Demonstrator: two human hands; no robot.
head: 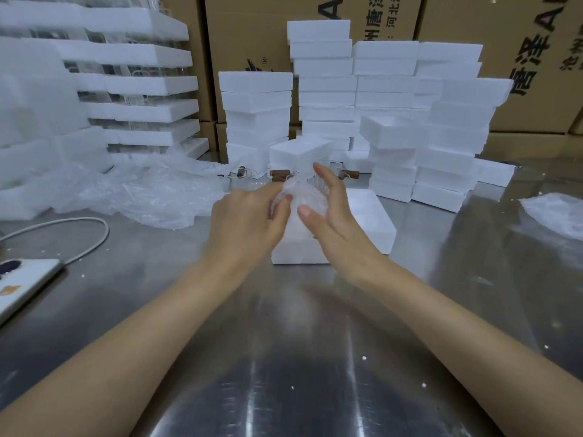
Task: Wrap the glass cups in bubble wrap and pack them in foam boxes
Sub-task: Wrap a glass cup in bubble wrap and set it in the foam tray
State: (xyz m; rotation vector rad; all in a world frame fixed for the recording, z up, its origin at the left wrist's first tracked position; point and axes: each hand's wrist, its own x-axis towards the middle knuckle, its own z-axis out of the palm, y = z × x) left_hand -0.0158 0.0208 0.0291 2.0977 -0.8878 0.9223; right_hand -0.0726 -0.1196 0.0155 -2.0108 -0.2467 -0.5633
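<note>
Two hands meet at our wrapped cup (303, 201), just above a foam box (373, 223). Our left hand (249, 216) curls its fingers tight on it. Our right hand (331, 212) has straight, spread fingers, thumb touching it. It stands tall, bunched end up. The wrap hides the glass.

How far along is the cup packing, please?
Done: unclear; the stacked white foam boxes hide their contents. In hand: the left hand grips a clear bubble-wrapped bundle over the white foam box, right hand against it. Left: boxing it, plus bare glass cups behind.
</note>
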